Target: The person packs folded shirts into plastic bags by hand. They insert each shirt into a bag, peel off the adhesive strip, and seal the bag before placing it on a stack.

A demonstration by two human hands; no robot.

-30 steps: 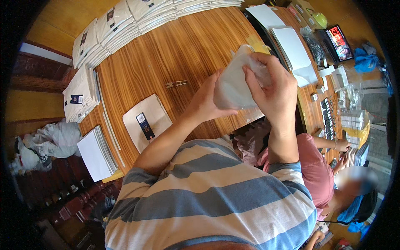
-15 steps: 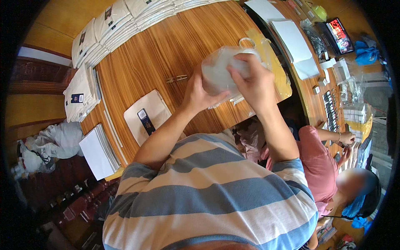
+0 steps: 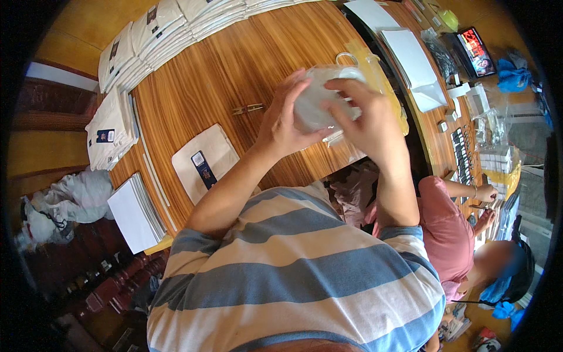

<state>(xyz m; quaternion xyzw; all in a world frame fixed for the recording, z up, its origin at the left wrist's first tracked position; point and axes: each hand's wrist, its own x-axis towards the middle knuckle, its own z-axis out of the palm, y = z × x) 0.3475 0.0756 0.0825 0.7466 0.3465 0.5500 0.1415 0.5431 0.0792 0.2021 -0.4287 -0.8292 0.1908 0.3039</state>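
Both hands hold up a clear plastic bag with a folded white item inside [image 3: 321,100] over a wooden table [image 3: 234,76]. My left hand [image 3: 287,120] grips the bag's left side. My right hand [image 3: 366,120] closes over its right side and top. On the table below my left forearm lies a folded beige garment with a dark tag [image 3: 205,163].
Stacks of folded white garments [image 3: 146,41] line the table's far and left edges, with another white pile [image 3: 136,212] at the near left. White sheets [image 3: 410,56] lie on the right. A person in a pink top [image 3: 448,229] works at a bench on the right.
The bagged item has been lowered and turned between my hands, and both hands have shifted a little left and down over the table.
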